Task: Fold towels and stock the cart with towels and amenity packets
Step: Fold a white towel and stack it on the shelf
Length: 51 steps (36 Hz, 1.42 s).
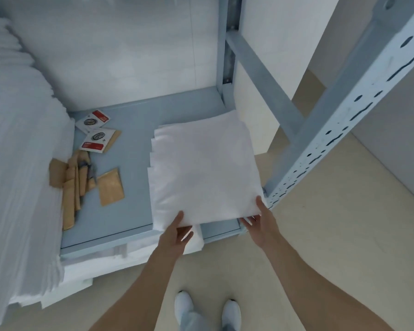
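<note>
Folded white square towel (204,173) sits on blue-grey metal cart shelf (129,211), right side, near edge overhanging shelf front lip. Left hand (177,231) pinches near-left corner, thumb on top; right hand (261,219) grips near-right corner likewise. Perforated grey steel upright (339,139) close at right. Bare shelf strip between towel and tan amenity packets (81,182); red-and-white sachets (95,132) behind; tall white towel stack (17,163) far left.

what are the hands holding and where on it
Both hands hold the folded towel by its near edge: the left hand at the near left corner, the right hand at the near right corner, thumbs on top.
</note>
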Each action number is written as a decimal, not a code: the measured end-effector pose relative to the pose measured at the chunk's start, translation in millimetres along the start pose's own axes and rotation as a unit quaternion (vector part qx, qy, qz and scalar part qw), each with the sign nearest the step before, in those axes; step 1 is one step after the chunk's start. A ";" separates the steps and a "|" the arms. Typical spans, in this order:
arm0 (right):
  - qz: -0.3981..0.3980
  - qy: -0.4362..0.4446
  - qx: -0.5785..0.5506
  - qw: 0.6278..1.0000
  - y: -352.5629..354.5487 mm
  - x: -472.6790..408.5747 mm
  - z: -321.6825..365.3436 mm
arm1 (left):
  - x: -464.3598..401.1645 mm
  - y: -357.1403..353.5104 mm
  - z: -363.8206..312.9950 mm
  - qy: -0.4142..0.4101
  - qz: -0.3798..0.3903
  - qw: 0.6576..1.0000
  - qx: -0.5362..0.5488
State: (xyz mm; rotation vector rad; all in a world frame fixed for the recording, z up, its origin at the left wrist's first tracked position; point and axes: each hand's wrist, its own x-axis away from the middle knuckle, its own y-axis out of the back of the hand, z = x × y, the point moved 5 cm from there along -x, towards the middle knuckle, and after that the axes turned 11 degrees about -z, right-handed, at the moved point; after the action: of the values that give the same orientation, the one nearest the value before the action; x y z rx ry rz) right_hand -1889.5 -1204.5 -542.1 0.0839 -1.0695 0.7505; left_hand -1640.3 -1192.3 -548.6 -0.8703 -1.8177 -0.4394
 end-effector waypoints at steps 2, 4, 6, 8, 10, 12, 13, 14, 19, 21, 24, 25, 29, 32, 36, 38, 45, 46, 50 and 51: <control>-0.001 -0.004 -0.014 1.000 -2.9 -1.9 -1.8 | -5.0 3.8 1.5 0.001 -0.003 1.000 0.022; -0.001 -0.002 -0.011 1.000 -5.3 -3.0 -3.3 | -5.7 3.7 1.8 0.005 -0.004 0.999 0.052; -0.001 -0.002 -0.004 1.000 -5.4 -1.6 -4.9 | -2.1 4.4 2.8 0.003 0.003 0.997 0.081; 0.006 -0.002 0.007 1.000 -3.9 1.6 -5.1 | 2.2 7.5 3.2 -0.010 0.015 0.995 0.097; -0.003 -0.001 0.021 1.000 2.4 5.9 -5.8 | 7.7 12.8 3.5 -0.019 0.021 0.994 0.103; -0.010 0.001 0.046 0.999 10.4 12.7 -7.6 | 12.9 19.2 5.0 -0.024 0.021 0.994 0.106; -0.013 0.003 0.058 0.998 15.0 17.2 -9.6 | 15.5 23.3 6.0 -0.029 0.020 0.994 0.104; -0.018 0.004 0.068 0.998 20.1 22.0 -12.1 | 18.3 28.3 7.5 -0.036 0.020 0.994 0.099; -0.019 0.009 0.088 0.996 44.5 44.6 -24.5 | 32.0 53.4 20.5 -0.051 0.037 0.995 0.080; -0.001 0.005 0.103 0.995 58.0 49.2 -30.4 | 36.3 64.3 29.1 -0.055 0.036 0.994 0.083; 0.034 -0.011 0.124 0.992 79.5 51.5 -34.0 | 40.7 80.2 43.4 -0.050 0.026 0.995 0.087; 0.049 -0.017 0.141 0.989 85.7 51.7 -34.1 | 41.1 85.2 46.6 -0.053 0.026 0.995 0.084; 0.112 -0.018 0.221 0.969 94.3 44.6 -26.0 | 34.8 97.3 48.0 -0.055 0.030 0.992 0.108; 0.133 0.004 0.246 0.960 79.0 38.2 -14.7 | 25.7 101.0 36.7 -0.043 0.019 0.989 0.138; 0.044 0.053 0.343 0.937 56.9 25.3 -0.8 | 8.4 107.7 17.1 -0.027 0.051 0.995 0.082; 0.032 0.078 0.373 0.924 48.5 13.3 4.3 | -0.5 105.0 5.8 -0.022 0.099 0.994 0.031; 0.027 0.108 0.339 0.934 24.7 -11.9 10.1 | -16.5 87.7 -32.4 -0.097 0.094 0.968 -0.212; 0.025 0.118 0.333 0.935 23.8 -11.5 8.5 | -15.9 85.1 -35.4 -0.118 0.075 0.964 -0.227; 0.035 0.115 0.330 0.936 30.0 -4.0 5.7 | -14.6 88.6 -39.0 -0.162 0.045 0.943 -0.286; 0.037 0.108 0.345 0.932 32.7 -0.7 7.9 | -11.0 91.2 -39.5 -0.141 0.075 0.940 -0.303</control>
State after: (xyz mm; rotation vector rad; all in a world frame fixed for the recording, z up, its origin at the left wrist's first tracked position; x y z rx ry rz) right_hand -1915.0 -1183.5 -548.1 0.5521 -0.5625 1.1521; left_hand -1545.5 -1160.7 -551.3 -1.5499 -1.8787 -0.8346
